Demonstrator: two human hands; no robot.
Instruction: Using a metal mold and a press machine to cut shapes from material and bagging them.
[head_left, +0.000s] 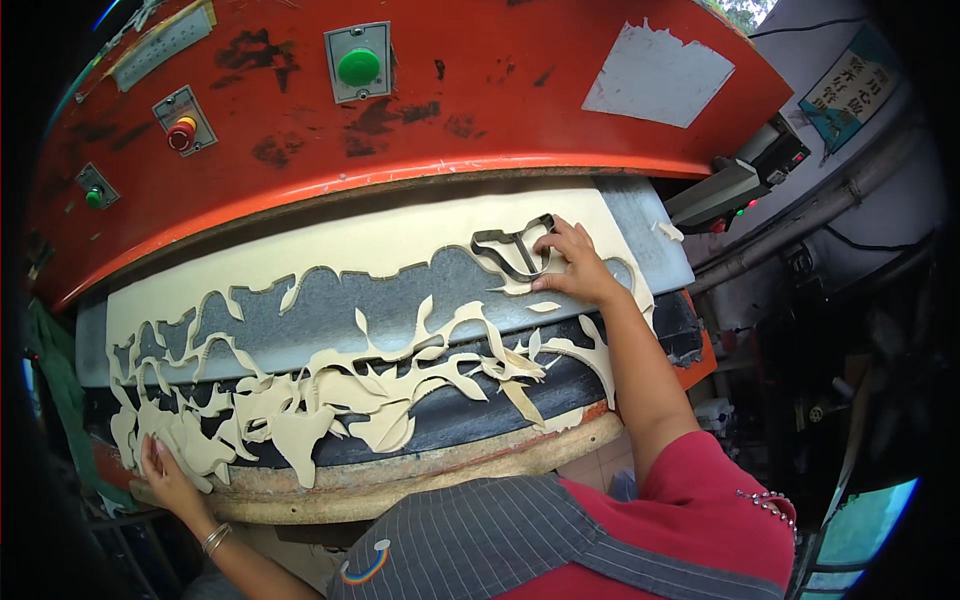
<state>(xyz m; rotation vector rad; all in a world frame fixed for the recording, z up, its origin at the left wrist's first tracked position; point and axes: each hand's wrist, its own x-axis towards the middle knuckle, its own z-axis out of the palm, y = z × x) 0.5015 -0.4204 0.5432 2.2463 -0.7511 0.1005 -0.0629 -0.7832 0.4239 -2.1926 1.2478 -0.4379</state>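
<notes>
My right hand point(572, 262) grips a dark metal cutting die point(515, 250), thumb and fingers on its right end. The die is an open outline with a crossbar. It sits at the scalloped edge of a cream sheet point(400, 230), which looks like soft foam or leather. At the near left, my left hand point(172, 488) has its fingers closed at the edge of a few cream cut pieces point(200, 445); part of the grip is hidden. Curly cream offcuts point(440, 345) and more cut pieces point(300, 440) lie heaped between my hands.
A red machine beam point(480, 130) spans the far side, with a green button point(358, 67) and a red knob point(182, 134). Beneath the sheet lies a grey board point(370, 300). A worn padded edge point(450, 478) runs along my side. A grey bracket point(715, 195) juts in at the right.
</notes>
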